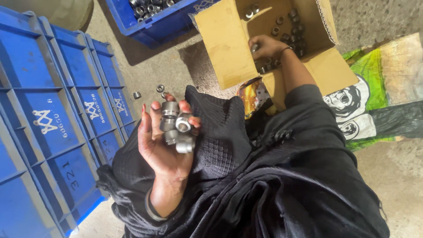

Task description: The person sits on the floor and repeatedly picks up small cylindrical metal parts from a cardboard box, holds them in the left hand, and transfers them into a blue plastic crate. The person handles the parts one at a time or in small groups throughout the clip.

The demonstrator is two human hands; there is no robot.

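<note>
Evidently gathering, the left hand [165,141] is cupping a cluster of metal sleeves [177,127] palm-up near the lap, while the right hand [266,46] is closing on another inside the far cardboard box [229,53], which would next need passing across to the cupped palm.
</note>
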